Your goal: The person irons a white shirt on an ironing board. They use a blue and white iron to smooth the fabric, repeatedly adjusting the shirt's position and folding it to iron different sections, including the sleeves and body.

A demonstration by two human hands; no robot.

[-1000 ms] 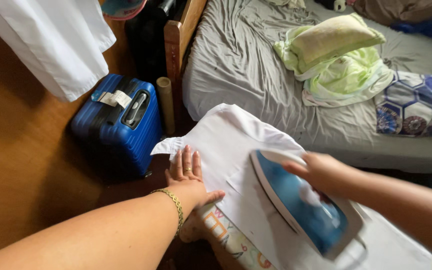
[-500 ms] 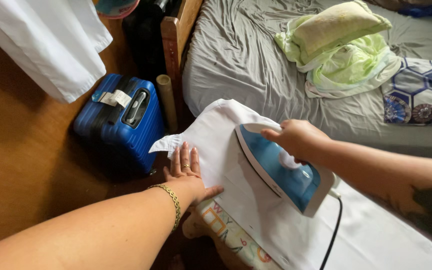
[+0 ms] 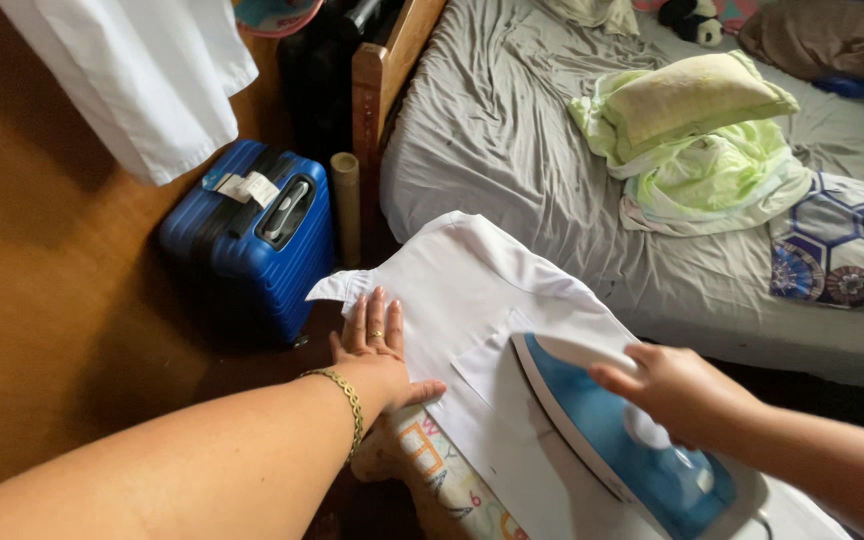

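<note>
Looked down from head height onto a white shirt (image 3: 472, 290), spread pocket-side up across the narrow end of a padded ironing board (image 3: 442, 485) with a patterned cover. Pressed the left hand (image 3: 377, 345) open and flat on the shirt's near edge, fingers straight and close together, ring on one finger, gold chain bracelet (image 3: 349, 395) at the wrist; judged as pinning the cloth to keep it smooth and stop it sliding under the iron. Gripped the blue and white iron (image 3: 607, 440) with the right hand (image 3: 682, 390), fingers curled shut around the handle, soleplate down on the shirt just beside the chest pocket, pointed tip aimed towards the collar end. Kept the two hands near but apart, probably to hold the bare fingers off the hot plate.

Beyond the board: a bed (image 3: 492, 130) with a creased grey sheet, topped with a yellow-green pillow (image 3: 692, 95) on a heap of pale green cloth (image 3: 717, 180). Left of the bed's wooden post, a cardboard tube (image 3: 345, 200) standing upright, and a blue hard-shell suitcase (image 3: 252, 240) parked on the brown floor, well clear of the work. Above the suitcase, a hanging white garment (image 3: 142, 70)
</note>
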